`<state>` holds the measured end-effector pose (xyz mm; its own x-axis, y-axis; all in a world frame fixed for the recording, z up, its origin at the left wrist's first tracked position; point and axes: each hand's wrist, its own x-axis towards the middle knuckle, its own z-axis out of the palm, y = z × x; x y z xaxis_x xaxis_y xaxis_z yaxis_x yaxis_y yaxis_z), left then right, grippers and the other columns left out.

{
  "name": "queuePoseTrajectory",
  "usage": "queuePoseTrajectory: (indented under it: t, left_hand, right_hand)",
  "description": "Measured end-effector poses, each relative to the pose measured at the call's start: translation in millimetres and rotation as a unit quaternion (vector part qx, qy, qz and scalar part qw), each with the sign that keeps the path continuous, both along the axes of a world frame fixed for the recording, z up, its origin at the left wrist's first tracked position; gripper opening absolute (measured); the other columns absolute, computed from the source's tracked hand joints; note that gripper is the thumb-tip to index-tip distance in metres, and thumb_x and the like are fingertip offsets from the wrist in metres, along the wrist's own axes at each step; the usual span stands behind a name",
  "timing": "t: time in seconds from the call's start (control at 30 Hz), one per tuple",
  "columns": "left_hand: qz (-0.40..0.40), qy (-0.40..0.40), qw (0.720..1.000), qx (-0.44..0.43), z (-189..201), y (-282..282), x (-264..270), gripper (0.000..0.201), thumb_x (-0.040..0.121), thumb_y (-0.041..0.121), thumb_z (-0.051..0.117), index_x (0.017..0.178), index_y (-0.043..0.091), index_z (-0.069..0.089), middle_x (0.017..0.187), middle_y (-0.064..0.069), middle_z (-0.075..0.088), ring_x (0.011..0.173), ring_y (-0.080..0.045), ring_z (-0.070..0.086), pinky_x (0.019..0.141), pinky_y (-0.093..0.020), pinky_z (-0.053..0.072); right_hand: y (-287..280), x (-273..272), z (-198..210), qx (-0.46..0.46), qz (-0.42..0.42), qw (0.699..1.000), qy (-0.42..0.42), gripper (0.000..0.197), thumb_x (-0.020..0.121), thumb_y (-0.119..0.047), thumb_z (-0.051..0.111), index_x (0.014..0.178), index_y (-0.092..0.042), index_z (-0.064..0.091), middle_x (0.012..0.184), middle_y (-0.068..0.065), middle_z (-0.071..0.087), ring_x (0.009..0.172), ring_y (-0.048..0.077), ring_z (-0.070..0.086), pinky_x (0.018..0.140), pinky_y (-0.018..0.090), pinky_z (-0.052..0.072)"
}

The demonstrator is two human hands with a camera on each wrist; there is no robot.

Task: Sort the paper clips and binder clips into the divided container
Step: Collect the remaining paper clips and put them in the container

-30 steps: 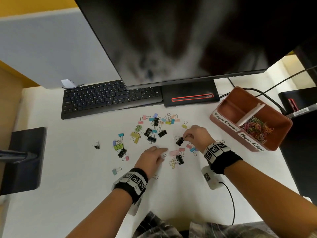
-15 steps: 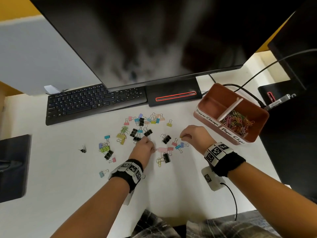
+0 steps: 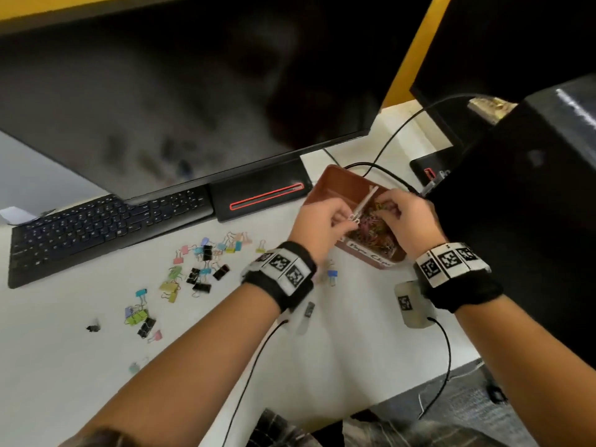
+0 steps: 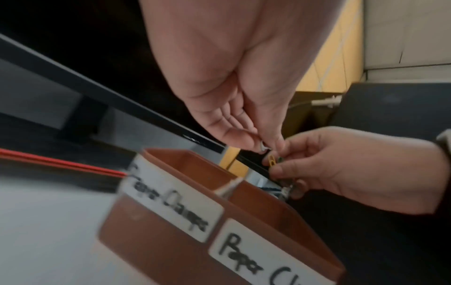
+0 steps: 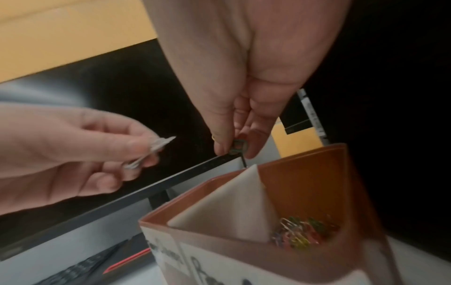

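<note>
Both hands hung over the brown divided container (image 3: pixel 325 185) at the right rear of the white desk (image 3: pixel 96 382), wrists raised and fingers pointing down. The left hand (image 3: pixel 317 222) sat over the near edge by the white divider (image 3: pixel 366 200), its thumb and forefinger pinched on a silvery paper clip (image 5: pixel 152 149), the remaining fingers (image 5: pixel 109 181) curled beneath. The right hand (image 3: pixel 408 217) hovered above the right-hand compartment, its thumb and fingertips closed together on a few small clips (image 4: pixel 272 161), one of them yellow; the blur left their number unclear. That compartment already held a heap of coloured paper clips (image 5: pixel 301 231), and its front label began "Paper Cl". The left-hand compartment, labelled "Paper Clamps" (image 4: pixel 171 200), showed only its brown walls and floor from the head view. Each wrist carried a black band with square printed markers (image 3: pixel 282 266), and thin cables ran back from them across the desk.

Scattered binder clips (image 3: pixel 200 272) in black, pink, blue, green and yellow lay on the desk to the left of the left forearm, well apart from the container, with one blue clip (image 3: pixel 332 274) nearer, just beside the left wrist. A black keyboard (image 3: pixel 103 227) lay behind them, under the lower edge of a dark monitor (image 3: pixel 193 91).
</note>
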<state>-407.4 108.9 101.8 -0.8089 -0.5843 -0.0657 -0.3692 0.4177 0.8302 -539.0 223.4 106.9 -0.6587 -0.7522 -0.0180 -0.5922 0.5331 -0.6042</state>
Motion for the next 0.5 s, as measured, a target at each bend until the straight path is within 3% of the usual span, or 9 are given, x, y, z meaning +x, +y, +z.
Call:
queuePoseTrajectory:
  t: [0.1, 0.17, 0.2, 0.27, 0.37, 0.43, 0.5]
  left_hand:
    - [-0.023, -0.059, 0.998, 0.000, -18.8, 21.0, -41.3, 0.013, 0.081, 0.020, 0.068, 0.090, 0.010, 0.067, 0.085, -0.003, 0.068, 0.076, -0.012, 0.059, 0.070, -0.016, 0.045]
    - [-0.053, -0.115, 0.991, -0.033, -30.1, 29.0, -51.6, 0.019, 0.086, 0.022, 0.061, 0.097, 0.007, 0.066, 0.096, -0.010, 0.069, 0.089, -0.024, 0.062, 0.078, -0.027, 0.045]
    - [-0.056, -0.120, 0.990, -0.038, -31.7, 30.4, -51.8, 0.022, 0.088, 0.023, 0.058, 0.101, 0.007, 0.066, 0.099, -0.012, 0.068, 0.092, -0.026, 0.062, 0.079, -0.027, 0.043]
    - [-0.044, -0.078, 0.996, -0.021, -26.9, 27.7, -43.6, 0.025, 0.090, 0.023, 0.056, 0.109, 0.010, 0.065, 0.106, -0.009, 0.068, 0.098, -0.022, 0.061, 0.082, -0.020, 0.040]
    - [0.002, 0.026, 1.000, 0.008, -13.6, 16.4, -6.3, 0.021, 0.088, 0.019, 0.058, 0.107, 0.017, 0.066, 0.106, 0.000, 0.067, 0.092, -0.006, 0.060, 0.079, -0.004, 0.039]
    - [0.049, 0.049, 0.998, -0.006, -12.0, 2.9, 35.3, 0.016, 0.088, 0.019, 0.057, 0.102, 0.021, 0.066, 0.100, 0.006, 0.064, 0.082, 0.002, 0.056, 0.071, -0.004, 0.042]
    - [0.100, 0.016, 0.994, -0.047, -19.3, -16.8, 87.2, 0.014, 0.088, 0.018, 0.057, 0.101, 0.022, 0.062, 0.096, 0.009, 0.057, 0.078, 0.003, 0.053, 0.069, -0.008, 0.042]
  right_hand:
    - [2.7, -12.5, -15.2, 0.034, -0.019, 0.999, -0.015, 0.022, 0.089, -0.007, 0.055, 0.110, -0.007, 0.062, 0.112, 0.014, 0.066, 0.101, 0.025, 0.062, 0.086, 0.025, 0.044]
    - [2.2, -16.7, -24.3, 0.084, -0.049, 0.993, -0.061, 0.031, 0.093, -0.011, 0.048, 0.124, -0.010, 0.054, 0.122, 0.015, 0.062, 0.111, 0.029, 0.058, 0.094, 0.033, 0.045]
    - [2.4, -17.2, -27.4, 0.097, -0.056, 0.991, -0.075, 0.034, 0.094, -0.012, 0.045, 0.128, -0.012, 0.050, 0.125, 0.014, 0.059, 0.115, 0.029, 0.056, 0.097, 0.035, 0.044]
    - [1.6, -13.6, -29.4, 0.070, -0.042, 0.995, -0.055, 0.035, 0.093, -0.010, 0.044, 0.128, -0.012, 0.049, 0.124, 0.015, 0.057, 0.114, 0.030, 0.055, 0.098, 0.039, 0.045]
    - [-6.1, 6.3, -24.8, -0.032, 0.036, 0.999, 0.007, 0.026, 0.088, -0.008, 0.052, 0.113, -0.012, 0.056, 0.105, 0.007, 0.058, 0.089, 0.019, 0.058, 0.085, 0.037, 0.050]
    - [-17.9, 29.2, -23.7, -0.073, 0.114, 0.990, 0.025, 0.019, 0.086, -0.010, 0.057, 0.104, -0.014, 0.059, 0.096, 0.004, 0.058, 0.078, 0.014, 0.055, 0.076, 0.035, 0.051]
    - [-33.0, 58.9, -30.5, -0.064, 0.201, 0.977, 0.015, 0.016, 0.086, -0.017, 0.061, 0.102, -0.019, 0.061, 0.090, 0.000, 0.058, 0.078, 0.012, 0.054, 0.076, 0.035, 0.051]
